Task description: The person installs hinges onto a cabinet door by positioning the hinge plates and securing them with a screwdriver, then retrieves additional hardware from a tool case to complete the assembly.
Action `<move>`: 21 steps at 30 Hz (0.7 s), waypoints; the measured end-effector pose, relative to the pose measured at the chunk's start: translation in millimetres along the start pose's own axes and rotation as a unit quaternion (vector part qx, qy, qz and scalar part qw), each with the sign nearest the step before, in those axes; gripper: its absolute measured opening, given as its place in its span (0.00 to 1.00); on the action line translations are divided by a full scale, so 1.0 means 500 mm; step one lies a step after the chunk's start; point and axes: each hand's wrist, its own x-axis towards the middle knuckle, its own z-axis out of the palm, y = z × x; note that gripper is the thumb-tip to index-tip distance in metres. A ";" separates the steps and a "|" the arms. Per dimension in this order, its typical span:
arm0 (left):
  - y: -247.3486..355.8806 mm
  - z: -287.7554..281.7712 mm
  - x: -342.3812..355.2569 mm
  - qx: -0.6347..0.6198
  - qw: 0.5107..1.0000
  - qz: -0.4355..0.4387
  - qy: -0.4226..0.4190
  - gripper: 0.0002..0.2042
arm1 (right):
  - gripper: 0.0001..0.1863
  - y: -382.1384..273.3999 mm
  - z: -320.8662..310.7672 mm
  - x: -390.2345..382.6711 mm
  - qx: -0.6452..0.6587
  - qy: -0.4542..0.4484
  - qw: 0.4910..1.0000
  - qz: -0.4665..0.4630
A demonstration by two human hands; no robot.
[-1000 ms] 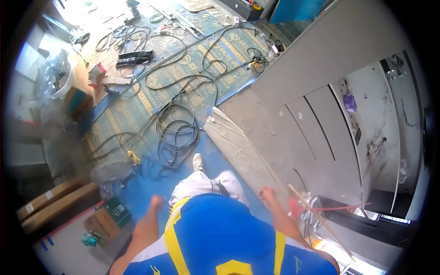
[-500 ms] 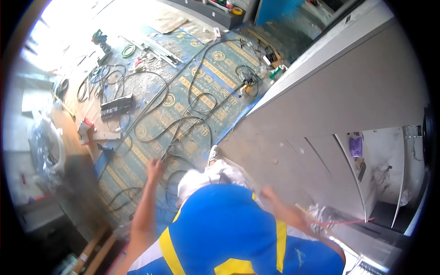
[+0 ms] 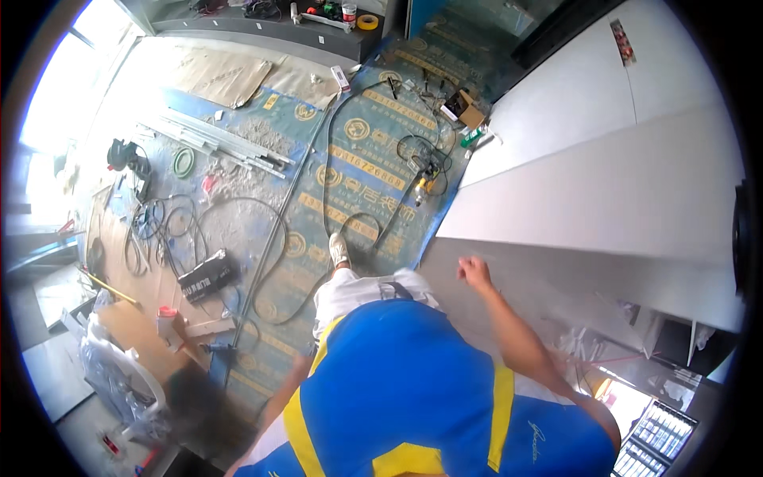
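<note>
My right hand swings out in front of me on the right, its fingers loosely curled with nothing visible in them. Bare floor lies below it, near the pale cabinet side. My left hand hangs low beside my hip, partly hidden by the blue shirt and smeared, so its fingers cannot be made out. One light shoe is planted forward on the printed green floor covering.
Long black cables loop over the floor ahead. Metal profiles and a green hose coil lie at the left. A power tool, an open cardboard box and a dark box are also there. A plastic-wrapped chair stands left.
I have stepped forward, and the other foot now leads. My right hand has swung forward and up; my left hand has dropped back beside my body.
</note>
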 end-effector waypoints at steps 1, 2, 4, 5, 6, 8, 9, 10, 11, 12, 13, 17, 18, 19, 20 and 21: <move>-0.023 -0.098 0.190 0.356 0.917 0.162 0.075 0.17 | 0.13 0.042 0.023 -0.012 0.039 0.030 0.996 0.070; 0.044 -0.176 0.317 0.183 0.979 0.089 0.015 0.13 | 0.13 0.050 0.034 -0.019 0.055 0.012 0.986 0.159; 0.316 -0.325 0.503 -0.277 0.961 0.003 0.029 0.09 | 0.16 0.063 0.029 -0.026 0.086 -0.047 0.952 0.291; 0.363 -0.442 0.577 -0.173 0.957 0.216 0.089 0.11 | 0.16 0.169 0.025 0.014 0.103 -0.125 0.921 0.353; 0.560 -0.508 0.642 -0.233 0.967 0.059 0.084 0.15 | 0.16 0.153 0.033 0.011 0.113 -0.107 0.920 0.359; 0.873 -0.638 0.681 -0.303 0.938 0.137 0.097 0.15 | 0.15 0.053 0.037 -0.028 0.054 -0.046 0.943 0.324; 0.957 -0.694 0.724 -0.294 0.935 0.165 0.105 0.15 | 0.15 0.025 0.045 0.004 0.061 -0.049 0.942 0.326; 1.036 -0.731 0.757 -0.283 0.933 0.194 0.109 0.16 | 0.15 0.006 0.054 0.032 0.091 -0.036 0.937 0.334; 1.116 -0.747 0.775 -0.265 0.938 0.193 0.111 0.15 | 0.16 -0.019 0.062 0.058 0.120 -0.021 0.931 0.343; 1.192 -0.754 0.794 -0.246 0.943 0.195 0.114 0.15 | 0.16 -0.065 0.069 0.102 0.131 -0.020 0.928 0.347; 1.238 -0.755 0.816 -0.218 0.952 0.189 0.101 0.14 | 0.15 -0.144 0.064 0.168 0.117 -0.023 0.940 0.320; 1.280 -0.649 0.953 -0.115 0.969 0.216 -0.017 0.10 | 0.13 -0.148 0.058 0.408 0.237 -0.071 0.943 0.221; 1.158 -0.682 0.992 0.036 0.926 0.372 0.050 0.07 | 0.13 -0.337 0.031 0.474 0.138 -0.062 0.980 0.127; 1.208 -0.604 0.977 0.126 0.933 0.329 -0.070 0.06 | 0.13 -0.413 -0.004 0.511 0.163 -0.012 0.978 0.130; 1.203 -0.571 0.968 -0.055 0.983 0.059 -0.167 0.07 | 0.12 -0.496 -0.031 0.560 0.186 0.014 0.976 0.115; 1.243 -0.524 0.925 -0.079 0.974 0.025 -0.210 0.08 | 0.12 -0.542 -0.072 0.604 0.204 0.039 0.975 0.076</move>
